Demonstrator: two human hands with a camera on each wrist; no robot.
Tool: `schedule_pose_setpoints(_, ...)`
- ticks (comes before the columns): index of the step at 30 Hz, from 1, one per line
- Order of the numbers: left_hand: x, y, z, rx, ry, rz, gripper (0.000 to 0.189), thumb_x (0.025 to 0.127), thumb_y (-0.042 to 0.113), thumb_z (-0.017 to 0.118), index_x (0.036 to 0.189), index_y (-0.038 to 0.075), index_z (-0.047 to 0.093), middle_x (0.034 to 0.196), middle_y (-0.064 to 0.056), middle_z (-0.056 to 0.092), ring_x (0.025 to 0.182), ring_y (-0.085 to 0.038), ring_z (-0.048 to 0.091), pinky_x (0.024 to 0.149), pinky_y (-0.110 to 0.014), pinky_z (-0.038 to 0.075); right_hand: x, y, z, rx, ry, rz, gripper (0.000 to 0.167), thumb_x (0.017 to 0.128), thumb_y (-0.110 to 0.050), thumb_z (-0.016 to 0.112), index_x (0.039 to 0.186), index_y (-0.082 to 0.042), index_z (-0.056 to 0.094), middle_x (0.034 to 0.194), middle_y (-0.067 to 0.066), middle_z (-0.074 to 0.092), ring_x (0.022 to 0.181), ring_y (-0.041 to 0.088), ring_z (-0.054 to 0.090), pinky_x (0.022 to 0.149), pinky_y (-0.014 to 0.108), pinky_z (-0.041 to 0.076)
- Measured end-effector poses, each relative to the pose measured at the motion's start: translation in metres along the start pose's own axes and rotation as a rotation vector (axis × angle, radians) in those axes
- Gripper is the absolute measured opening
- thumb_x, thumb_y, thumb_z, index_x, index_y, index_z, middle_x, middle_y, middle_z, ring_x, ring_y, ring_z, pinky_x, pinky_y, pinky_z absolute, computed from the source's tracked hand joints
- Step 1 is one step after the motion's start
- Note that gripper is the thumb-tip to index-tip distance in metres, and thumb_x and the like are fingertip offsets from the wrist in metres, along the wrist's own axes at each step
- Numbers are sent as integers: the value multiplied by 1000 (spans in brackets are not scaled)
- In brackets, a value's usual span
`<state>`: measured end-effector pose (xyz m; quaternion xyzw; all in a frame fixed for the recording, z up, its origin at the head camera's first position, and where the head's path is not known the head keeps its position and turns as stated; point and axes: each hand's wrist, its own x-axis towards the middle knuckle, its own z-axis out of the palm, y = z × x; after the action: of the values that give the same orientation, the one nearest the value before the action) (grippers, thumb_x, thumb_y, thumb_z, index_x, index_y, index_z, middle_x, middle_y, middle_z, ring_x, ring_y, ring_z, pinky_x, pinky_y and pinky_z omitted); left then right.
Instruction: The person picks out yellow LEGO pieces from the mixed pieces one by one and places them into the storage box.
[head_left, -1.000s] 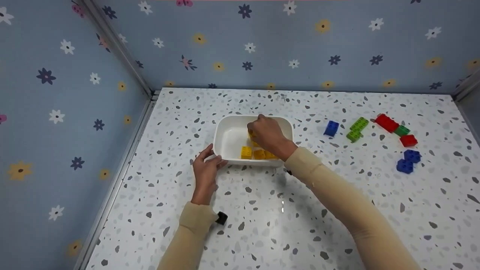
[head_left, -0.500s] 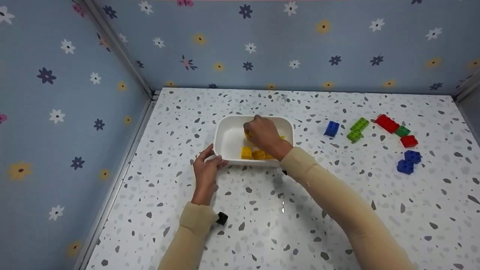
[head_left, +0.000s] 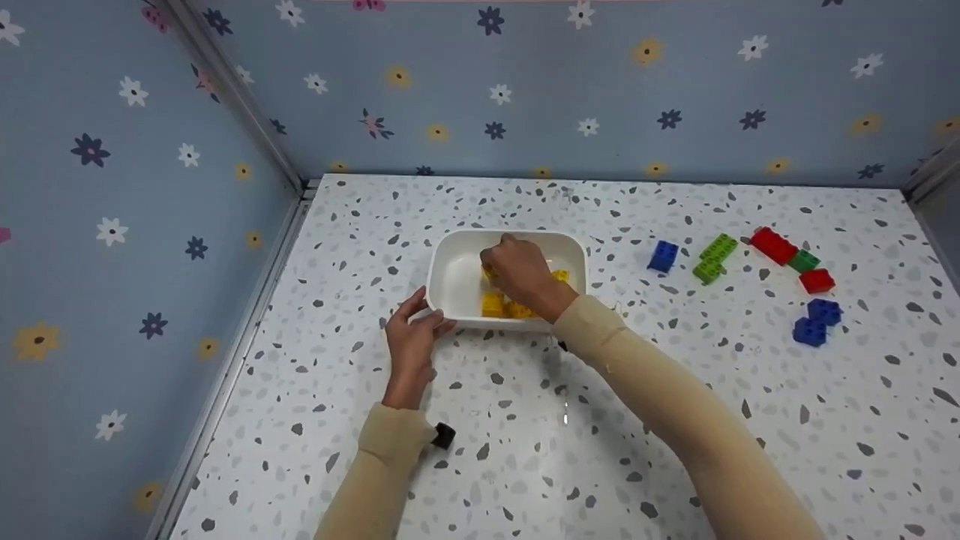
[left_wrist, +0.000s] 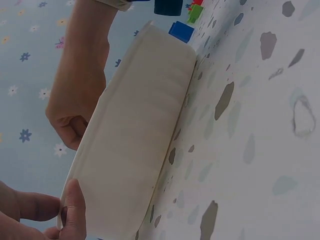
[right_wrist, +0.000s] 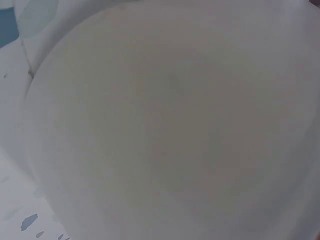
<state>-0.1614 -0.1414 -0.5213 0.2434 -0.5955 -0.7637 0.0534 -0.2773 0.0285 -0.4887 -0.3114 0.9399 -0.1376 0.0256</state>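
A white plastic box (head_left: 456,279) sits on the table, with several yellow toy bricks (head_left: 493,305) along its near side. At its near left corner my left hand (head_left: 411,341) pinches the rim; the left wrist view shows the thumb and fingers (left_wrist: 75,207) on either side of that edge. My right hand (head_left: 520,270) reaches down inside the box, fingers curled around a yellow brick (head_left: 489,271) that is mostly hidden by them. Under the right wrist lie more yellow bricks, partly covered. The pale box wall (right_wrist: 160,125) fills the blurred right wrist view.
To the box's right stand a blue brick (head_left: 663,256) and light green bricks (head_left: 717,255). Farther right are red bricks (head_left: 773,246), a darker green brick (head_left: 804,260), another red brick (head_left: 817,281) and two blue bricks (head_left: 824,312). Flowered walls (head_left: 525,90) bound the speckled table.
My right hand has shifted a little left and toward me inside the box, uncovering a yellow brick behind its wrist. The left hand and the box have stayed in place.
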Motion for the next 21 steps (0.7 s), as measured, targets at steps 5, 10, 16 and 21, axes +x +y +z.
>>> schedule_pose_setpoints(5, 1, 1, 0, -21, 2, -5, 56, 97, -12, 60, 152, -1, 54, 136, -21, 53, 99, -21, 69, 86, -28, 67, 2, 0, 1, 7, -22, 22, 19, 96, -11, 80, 114, -5, 81, 105, 11, 77, 95, 28, 62, 89, 38, 63)
schedule_pose_setpoints(10, 1, 1, 1, -17, 7, -18, 56, 97, -11, 60, 152, 0, 55, 137, -21, 53, 99, -20, 69, 86, -27, 67, 2, 1, 4, 0, -46, 37, 18, 96, -9, 79, 114, -5, 81, 106, 11, 77, 96, 28, 63, 90, 39, 62)
schedule_pose_setpoints(16, 1, -1, 1, -20, 6, -3, 56, 97, -12, 60, 151, 0, 55, 137, -22, 53, 98, -21, 69, 85, -27, 67, 0, 3, 7, -17, -47, 54, 19, 97, -10, 78, 115, -6, 81, 108, 11, 76, 99, 28, 65, 93, 40, 62)
schedule_pose_setpoints(21, 0, -2, 1, -18, 9, 3, 57, 97, -12, 60, 152, -1, 54, 137, -22, 53, 100, -23, 69, 85, -27, 67, -1, 3, 10, -27, -39, 44, 17, 99, -8, 74, 114, -6, 81, 108, 11, 77, 100, 28, 66, 93, 39, 63)
